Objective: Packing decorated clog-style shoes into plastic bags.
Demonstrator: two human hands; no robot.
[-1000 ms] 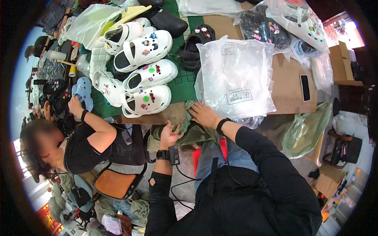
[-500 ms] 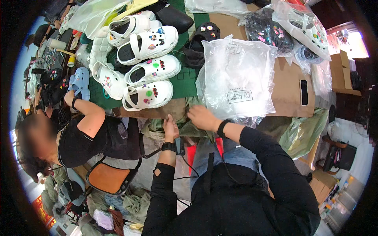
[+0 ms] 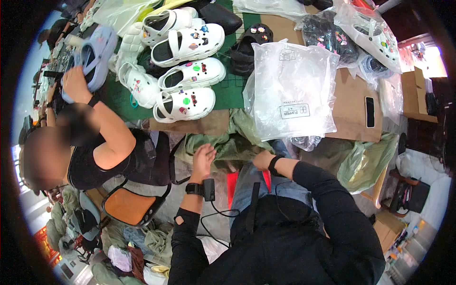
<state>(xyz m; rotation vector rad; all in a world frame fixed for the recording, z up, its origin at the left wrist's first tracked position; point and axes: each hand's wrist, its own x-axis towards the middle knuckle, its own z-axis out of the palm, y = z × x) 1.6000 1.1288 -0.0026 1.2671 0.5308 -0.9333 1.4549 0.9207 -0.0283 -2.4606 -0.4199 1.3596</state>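
My left hand hangs below the table's front edge with fingers loosely apart, holding nothing, close to olive green fabric that drapes off the table. My right hand is curled at the lower edge of the same fabric; whether it grips the fabric I cannot tell. Both arms are in black sleeves, and the left wrist carries a black watch with a small device and cable. Just above my hands lies a stack of clear plastic bags on brown cardboard.
Several white clogs with coloured charms sit on a green mat. A person at my left in a black top lifts a pale blue clog. Black clogs, bagged shoes and a phone lie farther back. An orange-seated chair stands at lower left.
Both my hands have come back from the table edge and dropped lower toward my lap. The person at my left has raised a pale blue clog.
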